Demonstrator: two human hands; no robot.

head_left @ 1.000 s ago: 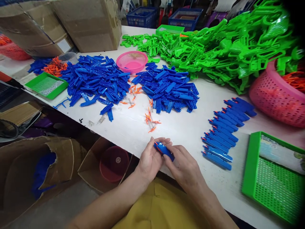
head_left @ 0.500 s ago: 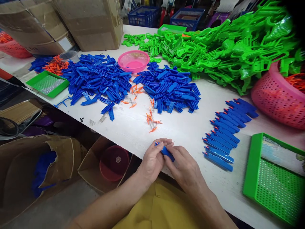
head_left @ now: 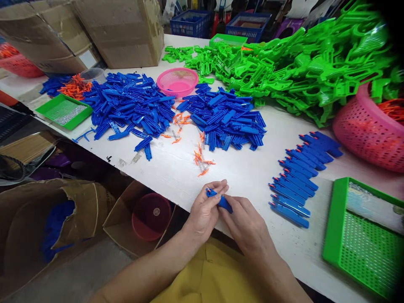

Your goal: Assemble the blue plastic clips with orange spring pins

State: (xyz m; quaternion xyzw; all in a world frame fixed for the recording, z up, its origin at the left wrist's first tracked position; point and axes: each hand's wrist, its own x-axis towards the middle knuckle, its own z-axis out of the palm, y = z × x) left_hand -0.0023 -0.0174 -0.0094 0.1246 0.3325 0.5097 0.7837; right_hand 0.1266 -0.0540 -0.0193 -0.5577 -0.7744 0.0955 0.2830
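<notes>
Between my hands, just over the table's near edge, is a narrow blue plastic part (head_left: 224,204) with an orange tip at its far left end. My left hand (head_left: 204,208) grips the tip end, its thumb lying across the top. The fingers of my right hand (head_left: 244,219) are closed on the other end. Past my hands lie small orange pieces with springs (head_left: 202,160). To the right, several blue parts with orange tips (head_left: 296,168) are laid side by side in a slanting row.
Two heaps of blue parts (head_left: 132,105) flank a pink basket (head_left: 177,82). A large pile of green plastic pieces (head_left: 284,67) fills the back right, beside a bigger pink basket (head_left: 366,130). Green trays (head_left: 334,219) stand at both sides. Cardboard boxes (head_left: 126,33) sit at the back left.
The left thumb has slid down from the tip of the blue part, so more of its orange-tipped end shows. Both hands otherwise stay in nearly the same place.
</notes>
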